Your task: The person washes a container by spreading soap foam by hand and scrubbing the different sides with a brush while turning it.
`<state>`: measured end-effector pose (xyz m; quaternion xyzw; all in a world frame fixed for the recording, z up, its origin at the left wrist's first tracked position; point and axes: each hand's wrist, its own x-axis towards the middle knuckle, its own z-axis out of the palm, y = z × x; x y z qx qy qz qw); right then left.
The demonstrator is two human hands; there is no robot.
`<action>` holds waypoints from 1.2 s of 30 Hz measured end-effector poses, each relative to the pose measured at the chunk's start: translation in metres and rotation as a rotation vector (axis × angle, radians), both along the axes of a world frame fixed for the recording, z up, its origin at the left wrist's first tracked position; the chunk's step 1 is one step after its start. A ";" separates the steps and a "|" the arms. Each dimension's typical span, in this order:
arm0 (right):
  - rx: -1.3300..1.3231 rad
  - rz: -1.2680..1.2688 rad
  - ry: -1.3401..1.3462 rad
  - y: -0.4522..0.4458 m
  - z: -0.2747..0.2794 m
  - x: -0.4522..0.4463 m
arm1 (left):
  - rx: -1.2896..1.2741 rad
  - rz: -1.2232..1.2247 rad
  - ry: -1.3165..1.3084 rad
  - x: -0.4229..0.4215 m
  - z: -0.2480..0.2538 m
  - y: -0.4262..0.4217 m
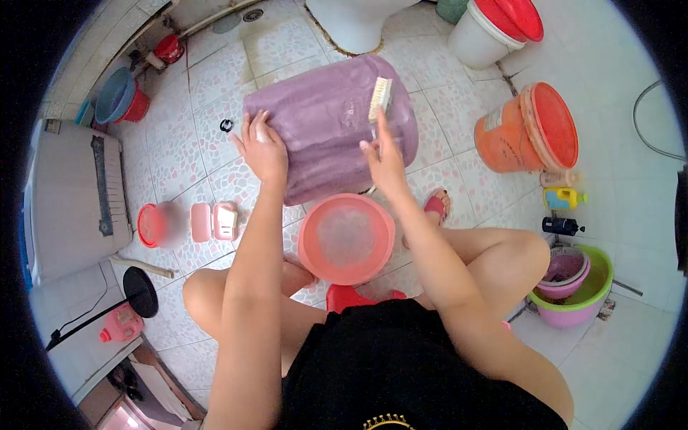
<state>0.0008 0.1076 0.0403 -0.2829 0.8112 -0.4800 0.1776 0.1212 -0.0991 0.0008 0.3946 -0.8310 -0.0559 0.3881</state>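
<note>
A purple, ribbed, barrel-like object [322, 118] lies on its side on the tiled floor. My left hand [264, 149] rests with spread fingers on its left end. In my right hand [385, 154] is a brush [380, 99] with pale bristles, held over the right part of the purple surface, where a light smear shows. Whether the bristles touch the surface I cannot tell. Just below the purple object, between my legs, stands a pink basin [347, 239] with cloudy water in it.
An orange bucket [509, 136] and a white bucket [481, 36] stand at the right. Bottles [562, 198] and stacked basins [573, 287] line the right wall. A pink soap box [213, 222], a red-rimmed container [149, 226] and a washing machine [72, 193] are at the left.
</note>
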 end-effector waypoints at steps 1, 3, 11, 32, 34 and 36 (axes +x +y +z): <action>0.004 -0.079 0.068 -0.005 -0.006 -0.008 | -0.065 0.046 -0.094 -0.007 0.004 0.005; 0.019 -0.241 0.196 -0.013 -0.012 -0.020 | -0.049 -0.096 -0.148 -0.020 0.003 0.013; 0.178 -0.153 0.153 -0.017 0.022 -0.041 | -0.094 -0.270 -0.322 -0.066 0.005 0.045; -0.118 -0.399 -0.030 0.036 -0.056 -0.093 | -0.372 -0.710 -0.620 -0.129 0.013 0.098; -0.129 -0.397 -0.036 0.036 -0.056 -0.092 | -0.440 -0.747 -0.718 -0.100 0.008 0.092; -0.112 -0.381 -0.068 0.037 -0.053 -0.093 | -0.457 -0.812 -0.773 -0.071 0.001 0.082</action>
